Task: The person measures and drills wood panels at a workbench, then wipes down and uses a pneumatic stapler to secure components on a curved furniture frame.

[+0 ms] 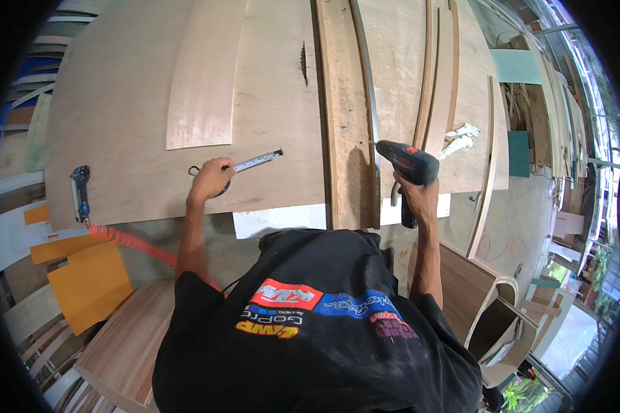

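Note:
My left hand (pixel 212 177) is closed round a tape measure, whose case is mostly hidden by the fingers. Its white blade (pixel 258 160) sticks out a short way to the right over the plywood tabletop (pixel 275 103). In my right hand (pixel 420 193) is a cordless drill (pixel 410 162), gripped by its handle. The drill's nose points left, close to a metal strip (pixel 374 117) along the edge of a long wooden board (pixel 351 138). Whether the bit touches the strip, I cannot tell.
A pale panel (pixel 203 82) lies at the far left of the tabletop. An air tool (pixel 80 193) with a red coiled hose (pixel 131 241) rests at the left edge. Long wood strips (pixel 439 89) and a crumpled white cloth or glove (pixel 460 140) lie right. Curved wooden pieces (pixel 472 296) stand below right.

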### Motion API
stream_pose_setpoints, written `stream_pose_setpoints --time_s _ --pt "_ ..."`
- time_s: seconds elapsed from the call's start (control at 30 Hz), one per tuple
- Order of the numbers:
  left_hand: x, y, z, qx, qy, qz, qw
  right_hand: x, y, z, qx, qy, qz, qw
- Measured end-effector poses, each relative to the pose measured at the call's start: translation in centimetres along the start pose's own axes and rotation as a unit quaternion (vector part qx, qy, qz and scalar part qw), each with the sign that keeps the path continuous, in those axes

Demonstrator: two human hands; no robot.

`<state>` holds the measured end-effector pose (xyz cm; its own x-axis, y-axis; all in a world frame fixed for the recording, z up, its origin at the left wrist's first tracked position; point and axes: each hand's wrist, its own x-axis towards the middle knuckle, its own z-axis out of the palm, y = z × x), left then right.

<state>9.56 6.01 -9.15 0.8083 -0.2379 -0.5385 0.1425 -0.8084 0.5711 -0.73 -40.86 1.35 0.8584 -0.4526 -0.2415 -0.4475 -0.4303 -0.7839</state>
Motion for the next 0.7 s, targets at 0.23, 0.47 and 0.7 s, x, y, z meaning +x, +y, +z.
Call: stream_pose_setpoints --time_s 0.23,0.47,0.7 --pt "-0.4 4.2 6.9 0.0 0.154 -0.027 0.988 3.0 -1.4 0.5 -0.075 -0.049 0.049 0.995" --pt "-0.4 6.4 9.0 0.097 0.179 -0.132 0.97 4.4 -1.8 1.0 -0.118 -0.092 0.045 0.988" --pt "-0.4 9.2 8.0 0.145 0.205 -0.139 0.958 4.7 -3.1 1.2 -0.143 -0.111 0.018 0.983"
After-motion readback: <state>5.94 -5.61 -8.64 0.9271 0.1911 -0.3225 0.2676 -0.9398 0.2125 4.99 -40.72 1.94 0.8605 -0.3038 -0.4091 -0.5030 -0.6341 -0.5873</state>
